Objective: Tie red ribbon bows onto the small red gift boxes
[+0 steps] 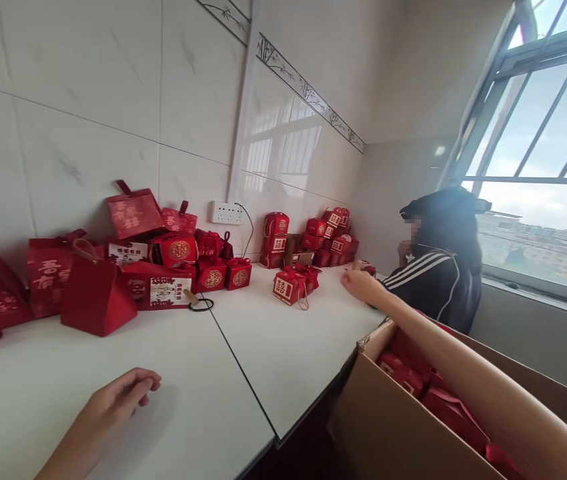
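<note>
1. Head view, nearest: left hand rests on the white counter, fingers loosely curled together, holding nothing.
2. Cardboard carton of red packages stands at lower right; the right arm crosses above it.
3. Right hand reaches out, empty; finger spread cannot be told.
4. Small red gift box sits just beside that hand.
5. Farther: red boxes line the wall; a seated person is by the window.
</note>
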Demonstrator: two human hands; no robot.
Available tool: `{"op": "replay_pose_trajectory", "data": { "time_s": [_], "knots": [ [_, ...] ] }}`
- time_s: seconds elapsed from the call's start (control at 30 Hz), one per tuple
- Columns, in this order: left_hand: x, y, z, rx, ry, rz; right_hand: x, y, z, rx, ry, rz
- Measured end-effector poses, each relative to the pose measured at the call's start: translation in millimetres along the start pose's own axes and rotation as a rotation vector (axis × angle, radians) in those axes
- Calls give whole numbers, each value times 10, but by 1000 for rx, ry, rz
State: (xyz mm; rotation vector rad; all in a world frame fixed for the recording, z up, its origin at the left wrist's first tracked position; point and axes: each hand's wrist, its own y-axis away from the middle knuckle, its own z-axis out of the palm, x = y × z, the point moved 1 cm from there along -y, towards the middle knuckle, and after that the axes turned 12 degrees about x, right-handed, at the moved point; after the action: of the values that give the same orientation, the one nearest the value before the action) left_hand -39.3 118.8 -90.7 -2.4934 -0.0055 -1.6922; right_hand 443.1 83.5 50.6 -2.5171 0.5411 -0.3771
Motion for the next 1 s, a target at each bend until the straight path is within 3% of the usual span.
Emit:
{"op": "replay_pose_trajectory", "data": {
  "time_s": [0.1, 0.2, 0.3, 0.47, 0.63, 0.73, 0.87, 1.0],
  "knots": [
    [37, 55, -8, -13, 70, 17, -774, -258, 299, -70, -128, -123],
    [62, 91, -20, -27, 134, 16, -1315, -329, 553, -72, -190, -111],
    [83, 117, -16, -36, 162, 9, -1567, -304, 715, -73, -213, -54],
    [67, 139, 16, -68, 182, 15, -1647, -183, 735, -41, -188, 40],
    [63, 172, 9, -97, 190, 7, -1677, -83, 593, -98, -183, 105],
    [73, 202, -2, -110, 184, 17, -1837, -71, 436, -137, -219, 125],
    [97, 251, 13, -50, 187, 79, -2370, 165, 10, -137, -325, 65],
    [126, 243, -43, 93, 285, 238, -3024, 800, -603, -85, -573, -52]
  ]
}}
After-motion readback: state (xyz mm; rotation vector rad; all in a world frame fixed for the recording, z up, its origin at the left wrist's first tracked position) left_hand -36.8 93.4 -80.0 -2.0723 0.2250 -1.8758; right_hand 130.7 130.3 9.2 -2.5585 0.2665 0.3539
